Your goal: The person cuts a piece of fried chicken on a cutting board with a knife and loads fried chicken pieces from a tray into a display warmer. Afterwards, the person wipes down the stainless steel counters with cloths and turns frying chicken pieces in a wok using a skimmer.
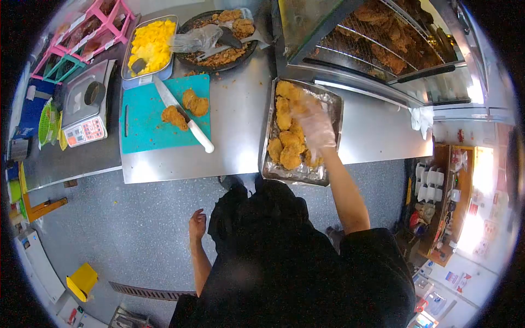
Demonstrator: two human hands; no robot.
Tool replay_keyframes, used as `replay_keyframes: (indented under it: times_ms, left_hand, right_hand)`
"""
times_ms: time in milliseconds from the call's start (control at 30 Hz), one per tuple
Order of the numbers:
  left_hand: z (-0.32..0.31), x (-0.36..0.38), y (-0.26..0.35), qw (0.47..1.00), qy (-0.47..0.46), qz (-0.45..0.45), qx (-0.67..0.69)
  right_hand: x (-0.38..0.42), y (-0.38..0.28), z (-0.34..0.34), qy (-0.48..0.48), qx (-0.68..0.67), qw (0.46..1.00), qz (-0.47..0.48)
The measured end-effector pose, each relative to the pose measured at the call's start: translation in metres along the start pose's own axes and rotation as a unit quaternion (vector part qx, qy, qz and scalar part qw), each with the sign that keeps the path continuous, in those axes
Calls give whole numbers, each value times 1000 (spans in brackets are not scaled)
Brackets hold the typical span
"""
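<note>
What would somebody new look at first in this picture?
Probably the bright turquoise board left of the middle, with a big knife and crumbed golden pieces on it. Next, the right hand in its see-through glove, at the foil-lined tray of more golden pieces. Then the bright yellow chunks behind the board.

One head-worn view looks forward and steeply down, its edges perhaps bent and dark.

Two hands [314,127], one knife [200,136], one teal board [145,131] and one scale [86,131] show.
</note>
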State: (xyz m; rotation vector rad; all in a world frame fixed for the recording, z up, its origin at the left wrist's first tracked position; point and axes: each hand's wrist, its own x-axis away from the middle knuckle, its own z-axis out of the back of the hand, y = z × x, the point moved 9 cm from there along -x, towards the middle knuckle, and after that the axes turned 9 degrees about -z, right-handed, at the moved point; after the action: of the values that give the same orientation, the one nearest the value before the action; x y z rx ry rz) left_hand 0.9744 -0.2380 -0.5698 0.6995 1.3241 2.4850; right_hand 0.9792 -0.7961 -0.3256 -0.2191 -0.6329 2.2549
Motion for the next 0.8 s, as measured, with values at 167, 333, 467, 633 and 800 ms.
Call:
replay_keyframes:
  times_ms: [167, 333, 467, 633, 800]
  left_hand:
    - [3, -13, -46, 999, 36, -34, -17]
    - [16, -13, -25, 999, 42, -21, -11]
    - [23, -10, -12, 998, 50, -40, -6]
    - [22, -6, -22, 997, 69, -28, -6]
    - [17, -8, -21, 996, 47, -39, -58]
  right_hand:
    - [18, -62, -35, -98, 103, 989, 30]
    - [1, -39, -91, -47, 290, 948, 120]
    - [-16, -11, -67, -90, 60, 993, -44]
    - [-33, 9, -32, -56, 20, 998, -17]
    - [13, -41, 10, -82, 65, 983, -152]
